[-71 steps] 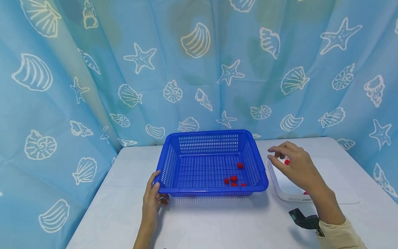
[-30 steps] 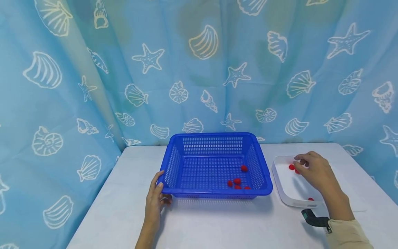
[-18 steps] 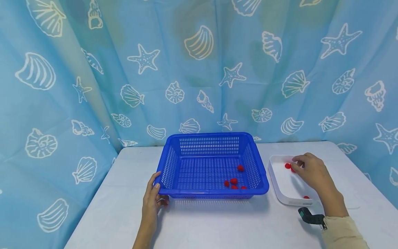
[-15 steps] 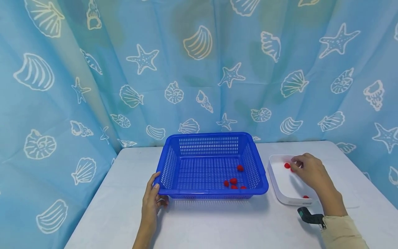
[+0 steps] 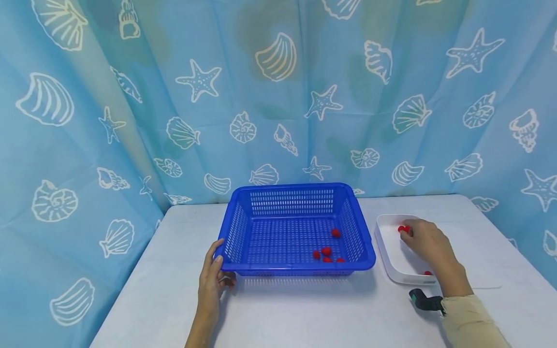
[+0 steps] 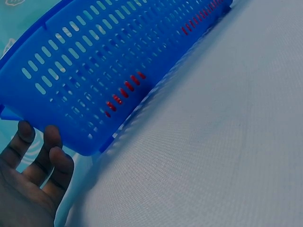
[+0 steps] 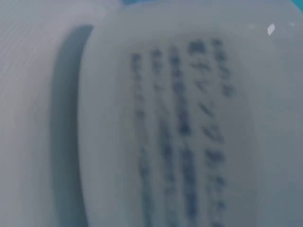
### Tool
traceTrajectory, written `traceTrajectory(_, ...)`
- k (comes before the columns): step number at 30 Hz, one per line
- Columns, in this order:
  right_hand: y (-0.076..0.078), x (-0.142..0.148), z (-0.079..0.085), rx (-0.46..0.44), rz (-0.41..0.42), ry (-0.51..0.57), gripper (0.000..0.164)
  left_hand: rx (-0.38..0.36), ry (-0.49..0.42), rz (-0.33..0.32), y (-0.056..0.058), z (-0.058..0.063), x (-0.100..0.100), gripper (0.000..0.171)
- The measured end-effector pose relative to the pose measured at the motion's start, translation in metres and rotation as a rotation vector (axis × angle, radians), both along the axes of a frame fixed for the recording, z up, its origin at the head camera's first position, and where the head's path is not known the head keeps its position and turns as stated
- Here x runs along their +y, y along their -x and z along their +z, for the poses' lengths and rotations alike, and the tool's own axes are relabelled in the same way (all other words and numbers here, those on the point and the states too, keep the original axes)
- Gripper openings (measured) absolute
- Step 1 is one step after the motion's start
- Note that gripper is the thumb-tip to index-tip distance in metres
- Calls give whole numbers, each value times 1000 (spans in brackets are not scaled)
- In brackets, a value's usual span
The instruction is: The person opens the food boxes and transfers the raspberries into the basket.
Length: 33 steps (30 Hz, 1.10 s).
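At its near left corner, a blue slotted plastic basket is held by my left hand. The left wrist view shows fingertips bent against the basket's corner. My right hand reaches into a white shallow container, thumb and index finger around a small red berry-like ball. Beside that lies another red ball; a third sits by the near wall. Several red balls lie at the basket's right side. The right wrist view holds only the container's blurred printed wall.
A white cloth-covered table carries both containers, the white one right of the basket. Behind hangs a blue shell-patterned curtain. A dark device is strapped to the right wrist, low over the table.
My right hand went from the basket side over to the white container, then lower and left onto the red balls, one of which shifted. The left hand stays on the basket.
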State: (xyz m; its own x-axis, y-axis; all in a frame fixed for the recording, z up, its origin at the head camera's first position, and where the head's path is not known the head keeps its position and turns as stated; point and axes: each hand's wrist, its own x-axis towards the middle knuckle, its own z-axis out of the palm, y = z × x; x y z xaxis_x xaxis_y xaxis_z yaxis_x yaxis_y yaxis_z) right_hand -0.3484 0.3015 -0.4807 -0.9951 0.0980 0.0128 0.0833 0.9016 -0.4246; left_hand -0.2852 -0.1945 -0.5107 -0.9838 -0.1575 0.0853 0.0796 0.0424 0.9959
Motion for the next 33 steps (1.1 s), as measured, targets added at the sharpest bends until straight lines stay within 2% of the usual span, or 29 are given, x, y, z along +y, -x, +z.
traceTrajectory(8, 9, -3, -1, 50, -5, -72, 46, 34, -23, -11, 4, -3, 2, 46)
traceTrajectory(13, 10, -4, 0, 41, -9, -79, 42, 65, -35, -15, 6, -5, 2, 46)
traceTrajectory(18, 8, -7, -4, 66, -4, -56, 36, 37, -31, -9, 1, -5, -1, 45)
traceTrajectory(24, 5, -13, -3, 52, -44, -28, 42, 2, -1, 18, -3, -1, -3, 47)
traceTrajectory(33, 5, -11, -8, 50, -81, -72, 49, 11, -13, -14, 0, 1, 2, 47)
